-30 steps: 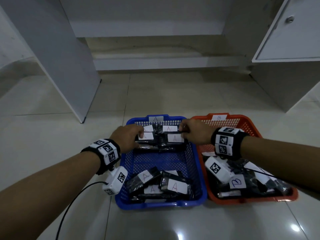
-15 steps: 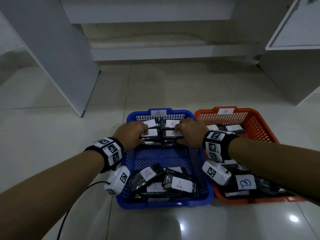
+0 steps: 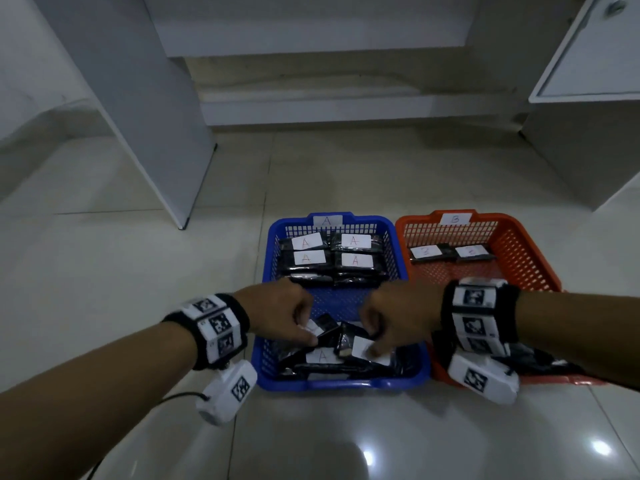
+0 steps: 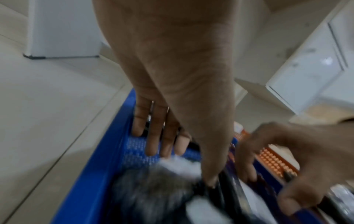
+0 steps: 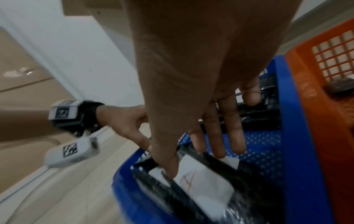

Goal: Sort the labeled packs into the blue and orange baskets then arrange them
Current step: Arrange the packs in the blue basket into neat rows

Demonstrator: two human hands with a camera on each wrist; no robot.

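The blue basket (image 3: 343, 383) tagged A holds black packs with white A labels. Its far end has an arranged block of A packs (image 3: 332, 259), two by two. Loose packs lie tumbled at its near end. My left hand (image 3: 306, 332) reaches into that pile and pinches a tilted pack (image 3: 325, 328) between thumb and fingers; the left wrist view is blurred. My right hand (image 3: 372, 341) pinches a neighbouring A pack (image 5: 203, 178), thumb on its label, fingers behind its far edge. The orange basket (image 3: 519, 258) tagged B has two B packs (image 3: 450, 252) at its far end.
More dark packs lie at the near end of the orange basket, mostly hidden by my right wrist. Both baskets sit side by side on a glossy tiled floor. A white panel (image 3: 149, 116) stands at the left and a white cabinet (image 3: 588, 64) at the right.
Both hands have drawn back from the arranged row at the blue basket's far end to the loose pile at its near end and taken hold of packs there.
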